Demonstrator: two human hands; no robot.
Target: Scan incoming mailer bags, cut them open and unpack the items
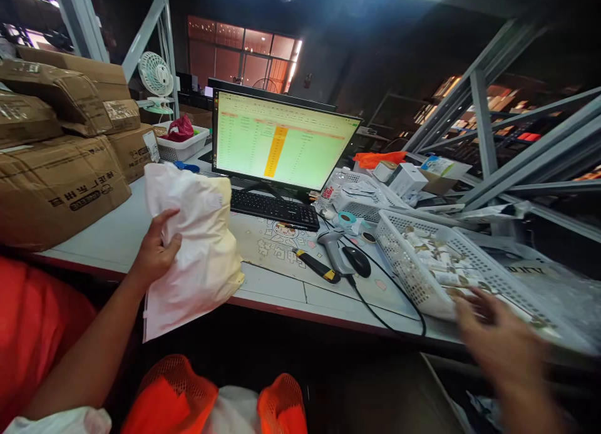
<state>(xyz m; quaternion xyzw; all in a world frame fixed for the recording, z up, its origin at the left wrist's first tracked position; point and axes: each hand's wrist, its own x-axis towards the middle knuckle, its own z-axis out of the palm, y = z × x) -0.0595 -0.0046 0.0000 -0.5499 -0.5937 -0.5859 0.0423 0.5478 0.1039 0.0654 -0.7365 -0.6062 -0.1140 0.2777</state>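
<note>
While I watch from afar, one left hand (154, 249) clutches one white plastic mailer bag (192, 252), fingers curled round it, near left over the long white desk (94, 240); one blurred, spread right hand (498, 346) hovers just beside one white perforated plastic basket (398, 255), near right.

person | top: orange-red shirt (32, 334) | left hand (154, 246), right hand (498, 346): bare

I'm reading a long white workbench (275, 290) with a red front edge. On it I've got brown cardboard cartons (59, 193) stacked at left, a lit monitor (282, 139), a black keyboard (275, 208), a printed desk mat (277, 249), a utility knife (317, 265), a grey barcode scanner (332, 249) just beside a black mouse (357, 260), and a tilted white perforated basket (422, 265).
</note>
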